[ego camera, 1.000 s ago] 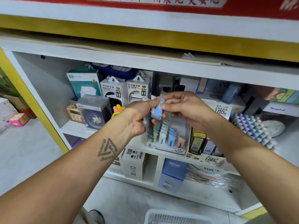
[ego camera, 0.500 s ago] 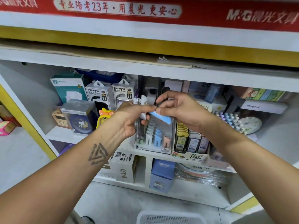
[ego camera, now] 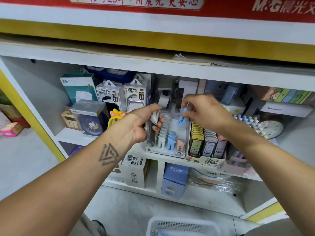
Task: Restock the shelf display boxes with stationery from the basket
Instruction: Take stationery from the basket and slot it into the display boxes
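A clear display box [ego camera: 166, 149] of small white, blue and pink lead cases stands on the middle shelf. My left hand [ego camera: 141, 123] grips a small stack of white cases [ego camera: 155, 117] at the box's left side. My right hand [ego camera: 202, 110] pinches one blue case [ego camera: 181, 119], tilted, above the box's blue and pink rows. To the right stands a second display box [ego camera: 207, 159] of yellow, grey and pink cases. The white basket [ego camera: 183, 226] sits on the floor at the bottom edge, with a blue item partly showing inside.
Power bank boxes [ego camera: 121, 96], a boxed alarm clock [ego camera: 88, 118] and a teal box fill the shelf's left side. Pastel pens [ego camera: 250, 122] and a round clock lie to the right. Below are a DIY box [ego camera: 136, 171] and a blue CRUHRE box [ego camera: 175, 179]. A shelf board overhangs above.
My hands have parted. The right hand took the blue case from the stack and carried it right and down over the box; the left hand keeps the white cases.
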Action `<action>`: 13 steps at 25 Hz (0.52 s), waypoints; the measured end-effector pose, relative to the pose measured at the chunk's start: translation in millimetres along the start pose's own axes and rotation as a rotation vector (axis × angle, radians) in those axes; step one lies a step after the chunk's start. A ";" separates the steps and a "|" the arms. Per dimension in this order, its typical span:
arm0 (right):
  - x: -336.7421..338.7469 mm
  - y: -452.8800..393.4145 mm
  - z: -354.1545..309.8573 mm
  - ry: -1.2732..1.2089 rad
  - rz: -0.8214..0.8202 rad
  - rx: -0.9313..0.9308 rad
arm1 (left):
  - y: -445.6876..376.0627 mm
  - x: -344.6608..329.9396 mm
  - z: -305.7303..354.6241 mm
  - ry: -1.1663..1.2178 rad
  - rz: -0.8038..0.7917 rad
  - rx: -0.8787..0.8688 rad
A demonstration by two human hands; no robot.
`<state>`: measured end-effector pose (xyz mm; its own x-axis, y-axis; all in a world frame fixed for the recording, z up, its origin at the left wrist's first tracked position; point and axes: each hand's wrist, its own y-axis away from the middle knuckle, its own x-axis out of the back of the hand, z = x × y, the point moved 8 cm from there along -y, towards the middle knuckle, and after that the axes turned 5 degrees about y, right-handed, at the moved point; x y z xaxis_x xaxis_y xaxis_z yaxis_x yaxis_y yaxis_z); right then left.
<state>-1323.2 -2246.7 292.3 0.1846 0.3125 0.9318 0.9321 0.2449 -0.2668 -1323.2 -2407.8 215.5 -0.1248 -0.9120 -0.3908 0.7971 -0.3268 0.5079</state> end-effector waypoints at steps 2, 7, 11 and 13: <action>-18.8 0.3 -6.7 0.113 -0.070 0.042 | 2.3 -4.4 -0.5 0.022 -0.046 0.018; -45.7 -5.2 -17.8 0.200 -0.154 0.061 | 7.1 -3.2 2.6 0.046 -0.073 0.023; -59.5 -7.6 -16.8 0.236 -0.216 0.044 | 7.6 4.5 5.2 0.052 -0.046 0.010; -60.4 -9.5 -16.3 0.237 -0.236 0.034 | 8.4 10.0 6.1 0.051 -0.031 0.007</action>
<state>-1338.1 -2282.9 242.5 0.0359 0.0220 0.9991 0.9477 0.3166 -0.0410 -1321.3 -2421.2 220.5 -0.1190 -0.8878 -0.4446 0.7889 -0.3565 0.5006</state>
